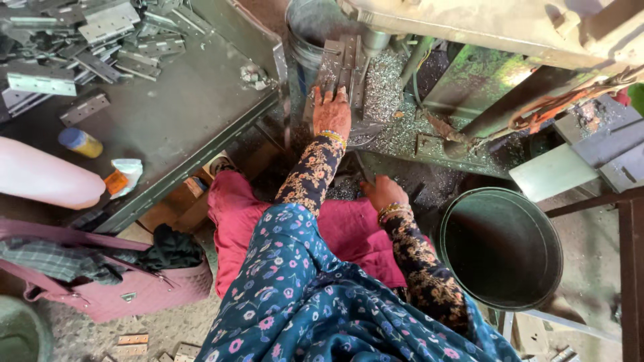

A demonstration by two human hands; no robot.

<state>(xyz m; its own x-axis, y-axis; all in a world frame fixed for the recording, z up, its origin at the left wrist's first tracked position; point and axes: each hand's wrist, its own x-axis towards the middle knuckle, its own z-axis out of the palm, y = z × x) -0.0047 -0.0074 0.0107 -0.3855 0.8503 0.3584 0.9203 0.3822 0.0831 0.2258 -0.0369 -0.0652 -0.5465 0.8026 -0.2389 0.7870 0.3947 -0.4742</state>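
1. The left hand [331,112] lies flat, fingers spread, pressing a metal hinge [342,64] onto the press bed [402,134], right under the machine's round spindle [373,41]. The fingertips sit just beside the tool, so if the hinge twists or jumps they could be caught.

2. The right hand [384,193] hangs low near the lap, loosely curled; I cannot tell whether it holds anything. It is well apart from the hinge, so 1 hand alone steadies the work, and a slip is likelier.

3. Metal swarf [384,87] lies thick around the hinge. I judge it could cut bare skin or keep the hinge from sitting flat.

4. The floral sleeve [310,175] and the bangles [333,137] reach close to the machine. Loose cloth could snag there.

5. The black bucket [502,247] stands open beside the right knee, and a finished piece could miss it.

6. The pile of hinges [87,40] on the grey table [181,121] sits well to the left, making for a long reach across the body.
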